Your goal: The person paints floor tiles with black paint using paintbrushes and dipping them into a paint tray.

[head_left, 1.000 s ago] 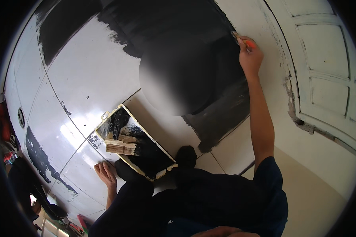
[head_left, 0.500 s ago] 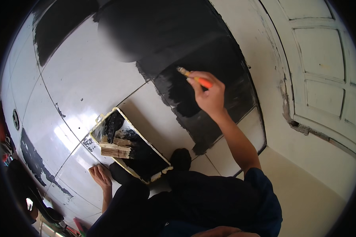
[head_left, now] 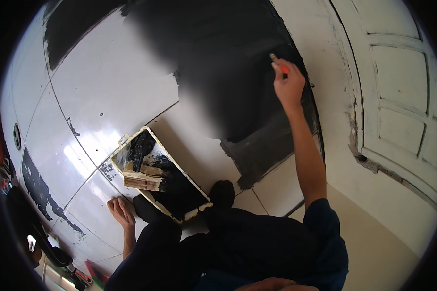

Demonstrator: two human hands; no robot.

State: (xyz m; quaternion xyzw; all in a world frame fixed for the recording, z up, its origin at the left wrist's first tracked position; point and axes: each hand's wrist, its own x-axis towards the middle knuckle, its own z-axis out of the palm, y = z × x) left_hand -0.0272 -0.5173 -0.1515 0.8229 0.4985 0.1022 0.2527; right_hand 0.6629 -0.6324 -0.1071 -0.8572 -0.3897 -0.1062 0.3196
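My right hand [head_left: 290,86], at the end of an outstretched arm, is closed around a paintbrush [head_left: 284,69] with an orange handle. Its bristle end points up and left over the black-coated floor area [head_left: 272,160], near that area's right edge. My left hand [head_left: 120,211] rests on the white tiles with its fingers curled, and I see nothing in it. Between my hands stands a rectangular paint tray [head_left: 178,166] with a pale, smeared rim and black paint inside. Wooden pieces [head_left: 142,181] lie across its left side.
White floor tiles [head_left: 102,72] stretch left, with black smears [head_left: 36,179] on some. A pale panelled door [head_left: 400,72] and a chipped wall foot [head_left: 359,150] run along the right. Dark clutter [head_left: 34,233] lies at the lower left. A blurred dark round patch veils the upper middle.
My right hand has moved the brush up and right across the black area. The blurred patch has shifted down and right. My left hand still rests on the floor.
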